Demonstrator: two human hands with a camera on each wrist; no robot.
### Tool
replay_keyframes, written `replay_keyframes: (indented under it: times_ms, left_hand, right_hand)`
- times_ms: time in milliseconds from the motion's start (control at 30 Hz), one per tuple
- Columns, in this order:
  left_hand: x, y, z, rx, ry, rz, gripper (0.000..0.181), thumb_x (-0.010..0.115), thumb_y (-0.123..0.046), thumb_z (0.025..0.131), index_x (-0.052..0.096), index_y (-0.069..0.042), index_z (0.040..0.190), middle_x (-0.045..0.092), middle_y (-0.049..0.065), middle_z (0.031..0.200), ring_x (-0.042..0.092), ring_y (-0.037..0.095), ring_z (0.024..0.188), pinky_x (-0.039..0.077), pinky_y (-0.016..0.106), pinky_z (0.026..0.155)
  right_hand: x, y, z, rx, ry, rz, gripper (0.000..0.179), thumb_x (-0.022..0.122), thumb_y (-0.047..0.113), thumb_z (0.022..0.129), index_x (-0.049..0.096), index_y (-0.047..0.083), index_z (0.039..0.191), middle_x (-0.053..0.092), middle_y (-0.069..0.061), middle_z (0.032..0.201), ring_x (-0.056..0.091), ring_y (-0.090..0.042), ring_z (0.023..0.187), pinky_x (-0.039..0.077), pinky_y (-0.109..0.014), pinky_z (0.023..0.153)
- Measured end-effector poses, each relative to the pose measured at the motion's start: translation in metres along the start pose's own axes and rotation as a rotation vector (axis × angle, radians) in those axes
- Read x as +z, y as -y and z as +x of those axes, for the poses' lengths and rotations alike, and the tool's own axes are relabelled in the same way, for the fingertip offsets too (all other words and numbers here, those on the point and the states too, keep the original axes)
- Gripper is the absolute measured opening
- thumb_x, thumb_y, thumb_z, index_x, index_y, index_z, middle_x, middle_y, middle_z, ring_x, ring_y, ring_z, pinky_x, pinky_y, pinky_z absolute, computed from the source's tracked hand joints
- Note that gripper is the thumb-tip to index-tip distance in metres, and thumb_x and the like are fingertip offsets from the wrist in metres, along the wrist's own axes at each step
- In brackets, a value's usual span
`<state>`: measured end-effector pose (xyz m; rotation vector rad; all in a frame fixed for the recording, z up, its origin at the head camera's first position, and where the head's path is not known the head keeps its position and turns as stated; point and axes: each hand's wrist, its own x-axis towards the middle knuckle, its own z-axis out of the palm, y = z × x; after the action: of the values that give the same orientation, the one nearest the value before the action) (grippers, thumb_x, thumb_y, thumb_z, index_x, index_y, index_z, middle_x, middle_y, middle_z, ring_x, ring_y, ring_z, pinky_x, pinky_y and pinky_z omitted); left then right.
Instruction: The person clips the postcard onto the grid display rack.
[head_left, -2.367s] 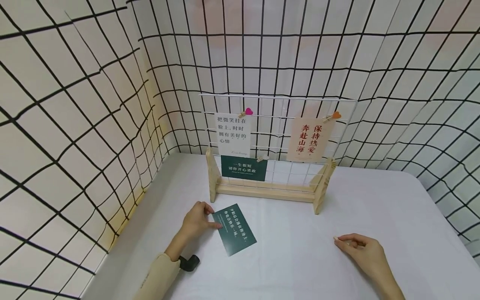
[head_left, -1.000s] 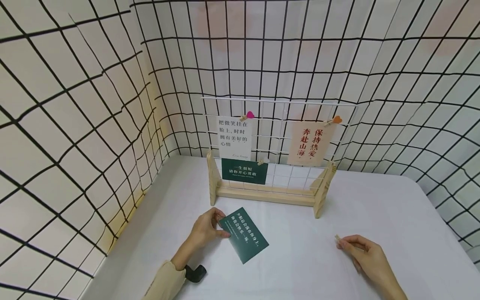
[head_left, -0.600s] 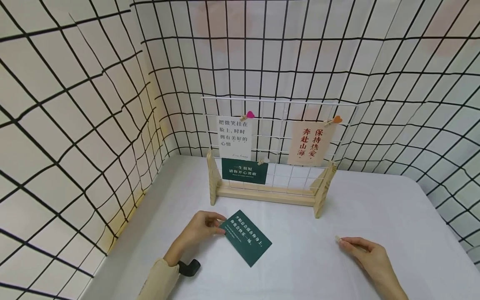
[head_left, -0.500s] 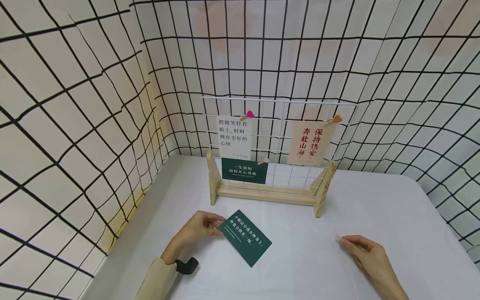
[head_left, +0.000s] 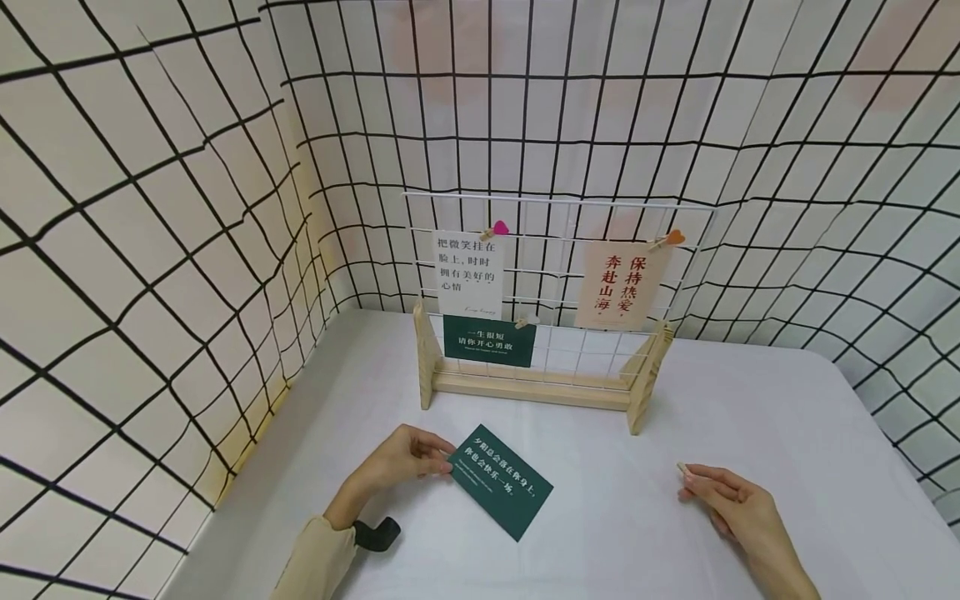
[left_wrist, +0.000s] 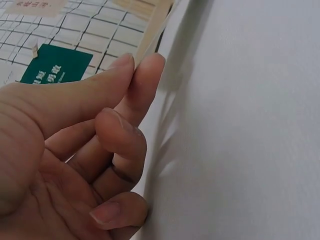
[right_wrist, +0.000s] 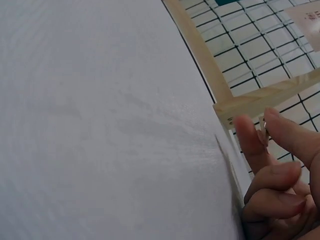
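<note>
Between its thumb and index finger my left hand (head_left: 405, 458) pinches the left corner of a dark green card (head_left: 501, 485) with white Chinese lettering. In the left wrist view that card is nearly edge-on, a thin sliver beyond the fingertips. My right hand (head_left: 738, 504), farther right, pinches a small wooden clothespin (head_left: 682, 468), mostly covered by the fingertips; the right wrist view also shows this clothespin (right_wrist: 263, 131). Behind the hands stands a white wire rack (head_left: 558, 201) on a wooden base (head_left: 532, 390). It bears a white card (head_left: 468, 287), a pink card (head_left: 621, 287) and another green card (head_left: 487, 342).
Heart-topped clothespins, one magenta (head_left: 499, 228) and one orange (head_left: 674, 238), fasten the upper cards. A pale one (head_left: 524, 322) sits on the rack's green card. Black-gridded cloth (head_left: 525, 108) lines the back and sides of the white table (head_left: 600, 517). A black strap (head_left: 377, 534) hangs at the left wrist.
The green card in my left hand has moved rightward and turned, and the fingers now pinch its left corner. My right hand has stayed nearly in place, turning the clothespin slightly.
</note>
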<state>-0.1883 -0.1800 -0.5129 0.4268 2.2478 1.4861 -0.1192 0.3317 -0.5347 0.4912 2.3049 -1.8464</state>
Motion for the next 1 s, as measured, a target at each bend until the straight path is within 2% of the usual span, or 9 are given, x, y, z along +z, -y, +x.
replay_keyframes:
  times_ms: [167,333,400,567,733,867,1000]
  left_hand:
    - [0.001,-0.0002,0.0001,0.0,0.02,-0.029,0.03,0.078,0.001,0.089,0.074,0.005,0.118,0.078,0.021,0.09,0.053,0.011,0.064,0.041,0.019,0.056]
    - [0.0018,-0.0004,0.0003,-0.037,0.044,-0.059,0.031,0.076,0.001,0.09,0.072,0.006,0.12,0.079,0.02,0.092,0.054,0.01,0.063,0.041,0.019,0.056]
    - [0.0025,-0.0002,0.0003,-0.054,0.057,-0.076,0.031,0.076,-0.001,0.091,0.072,0.006,0.121,0.079,0.02,0.093,0.054,0.01,0.062,0.04,0.02,0.055]
    - [0.0047,0.0011,-0.0005,-0.075,0.08,-0.106,0.03,0.073,-0.001,0.093,0.071,0.007,0.122,0.079,0.02,0.094,0.052,0.008,0.058,0.037,0.019,0.053]
    - [0.006,0.0026,-0.0008,-0.089,0.098,-0.136,0.029,0.071,0.0,0.094,0.07,0.007,0.123,0.079,0.02,0.094,0.049,0.005,0.052,0.033,0.018,0.049]
    - [0.0061,0.0036,-0.0005,-0.103,0.113,-0.16,0.03,0.071,0.0,0.094,0.07,0.007,0.123,0.08,0.018,0.093,0.048,0.005,0.051,0.033,0.017,0.049]
    - [0.0064,0.0041,0.0002,-0.115,0.135,-0.195,0.031,0.071,0.0,0.094,0.069,0.008,0.124,0.08,0.018,0.094,0.05,0.004,0.049,0.034,0.016,0.048]
  right_hand:
    - [0.0002,0.0005,-0.0021,0.014,0.022,-0.027,0.031,0.078,0.04,0.093,0.075,0.015,0.111,0.081,0.006,0.088,0.041,-0.005,0.049,0.035,-0.033,0.045]
    - [0.0004,-0.0001,-0.003,-0.028,-0.007,-0.054,0.017,0.078,0.036,0.094,0.077,0.022,0.103,0.076,0.005,0.073,0.038,-0.004,0.045,0.037,-0.03,0.042]
    - [-0.0002,-0.0014,-0.0032,-0.053,-0.006,-0.029,0.016,0.077,0.032,0.095,0.077,0.019,0.105,0.078,0.005,0.075,0.038,-0.004,0.044,0.034,-0.034,0.041]
    - [-0.0023,-0.0028,-0.0037,-0.084,0.03,0.085,0.027,0.076,0.026,0.096,0.075,0.008,0.117,0.082,0.006,0.095,0.042,-0.004,0.048,0.026,-0.044,0.048]
    - [-0.0044,-0.0013,-0.0034,-0.052,0.045,0.169,0.023,0.07,0.033,0.099,0.078,0.02,0.117,0.081,0.01,0.099,0.04,-0.003,0.049,0.023,-0.043,0.051]
    - [-0.0061,-0.0008,-0.0036,-0.057,0.036,0.243,0.025,0.068,0.034,0.101,0.078,0.02,0.119,0.081,0.011,0.1,0.04,-0.002,0.049,0.019,-0.042,0.053]
    - [-0.0075,-0.0003,-0.0048,-0.058,0.017,0.262,0.025,0.07,0.03,0.1,0.077,0.021,0.123,0.081,0.014,0.098,0.042,-0.002,0.05,0.019,-0.042,0.053]
